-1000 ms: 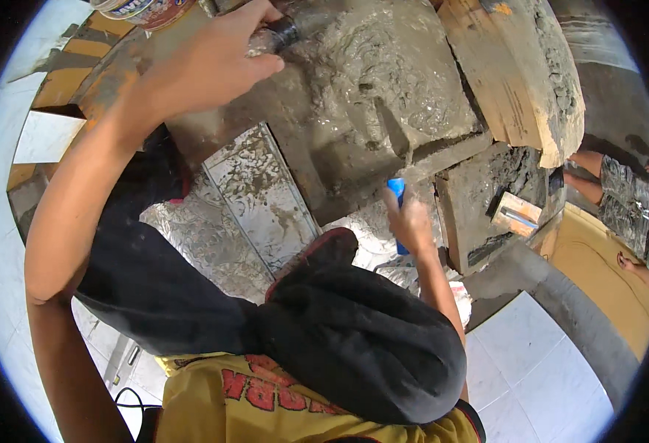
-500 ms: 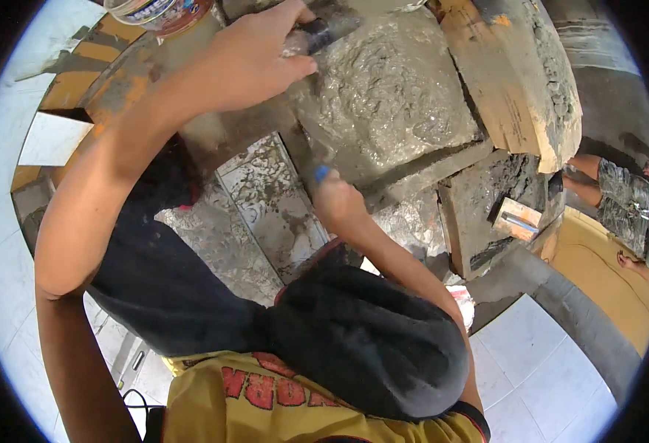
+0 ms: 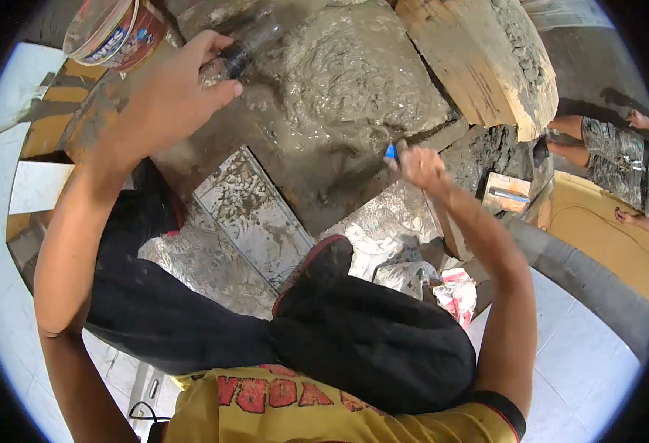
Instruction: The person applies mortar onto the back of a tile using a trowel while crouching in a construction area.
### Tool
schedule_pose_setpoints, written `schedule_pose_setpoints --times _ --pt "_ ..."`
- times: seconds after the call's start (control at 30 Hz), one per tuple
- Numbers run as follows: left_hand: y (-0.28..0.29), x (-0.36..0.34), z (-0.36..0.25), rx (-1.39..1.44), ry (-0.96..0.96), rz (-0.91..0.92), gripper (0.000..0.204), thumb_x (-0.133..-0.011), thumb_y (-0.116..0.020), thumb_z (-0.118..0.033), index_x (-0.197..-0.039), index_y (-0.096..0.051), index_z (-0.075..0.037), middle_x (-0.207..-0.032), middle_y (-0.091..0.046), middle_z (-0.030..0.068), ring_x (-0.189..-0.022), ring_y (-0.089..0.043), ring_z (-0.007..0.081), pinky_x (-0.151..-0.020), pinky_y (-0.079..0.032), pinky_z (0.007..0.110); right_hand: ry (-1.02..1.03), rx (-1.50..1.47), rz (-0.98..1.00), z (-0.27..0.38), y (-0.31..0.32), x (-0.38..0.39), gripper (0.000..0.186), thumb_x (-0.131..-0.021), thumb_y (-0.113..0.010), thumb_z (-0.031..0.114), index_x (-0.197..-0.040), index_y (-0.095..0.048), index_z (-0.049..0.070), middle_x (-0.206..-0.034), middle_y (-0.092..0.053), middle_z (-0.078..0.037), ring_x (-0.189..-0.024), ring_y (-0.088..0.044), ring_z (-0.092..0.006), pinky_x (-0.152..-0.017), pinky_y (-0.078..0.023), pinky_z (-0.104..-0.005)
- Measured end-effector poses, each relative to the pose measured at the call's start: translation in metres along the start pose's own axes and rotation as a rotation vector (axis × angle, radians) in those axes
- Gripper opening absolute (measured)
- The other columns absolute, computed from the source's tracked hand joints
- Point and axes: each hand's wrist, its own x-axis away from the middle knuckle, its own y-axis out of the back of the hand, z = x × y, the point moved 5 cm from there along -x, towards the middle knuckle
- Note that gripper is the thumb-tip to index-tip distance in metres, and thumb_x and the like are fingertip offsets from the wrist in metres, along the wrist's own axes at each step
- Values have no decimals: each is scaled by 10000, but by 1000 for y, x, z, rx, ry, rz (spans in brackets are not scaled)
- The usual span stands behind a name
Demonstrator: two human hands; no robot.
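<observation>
My left hand (image 3: 173,92) is curled around a clear, bottle-like thing with a dark band (image 3: 239,59), held over the left side of the wet grey mortar (image 3: 369,66). The mortar lies thick and glossy across a slab. At its near right edge my right hand (image 3: 422,166) is closed on a tool with a blue handle (image 3: 391,152). The working end of this tool cannot be made out; smeared mortar (image 3: 335,173) lies just left of it. A mud-splashed tile strip (image 3: 247,207) rests between my knees and the mortar.
A reddish plastic bucket (image 3: 117,37) stands at the far left. A mortar-stained wooden board (image 3: 468,59) borders the mortar on the right. Beyond my right forearm lie a small float (image 3: 507,193) and a crumpled red-and-white bag (image 3: 456,295). Another person's bare legs (image 3: 569,140) show at far right.
My right hand has moved right along the mortar's near edge with the blue-handled tool. My left hand has drawn back leftward, still holding the clear thing. The whole view has shifted.
</observation>
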Motion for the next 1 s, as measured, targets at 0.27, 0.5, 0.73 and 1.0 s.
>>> schedule_pose_setpoints --times 0.27,0.5,0.73,1.0 --pt "-9 8 -12 186 139 201 563 -925 -682 -196 -1402 -455 0 -1208 -626 103 -984 -601 155 -820 -495 287 -507 -314 237 -74 0 32 645 -975 -479 622 -1126 -631 14 -908 -716 -258 -935 -700 -447 -800 -571 -509" --pt "-15 6 -23 412 258 256 571 -931 -674 -176 -1423 -440 -4 -1139 -641 54 -864 -566 90 -706 -471 242 -231 -423 87 -16 -6 43 660 -926 -525 683 -941 -656 36 -744 -689 -218 -766 -709 -414 -724 -577 -466" --pt "0 14 -43 360 318 144 495 -940 -680 -160 -1368 -480 -13 -1110 -673 31 -707 -539 56 -526 -408 205 -60 -128 108 -67 0 -9 680 -921 -511 695 -930 -685 38 -888 -701 -223 -912 -703 -358 -786 -573 -431" --pt "4 26 -30 483 407 113 504 -940 -698 -193 -1364 -489 -18 -1077 -675 14 -699 -542 62 -528 -407 214 -377 -322 155 -77 -2 47 645 -929 -534 673 -1006 -688 51 -849 -719 -207 -859 -701 -432 -758 -557 -497"
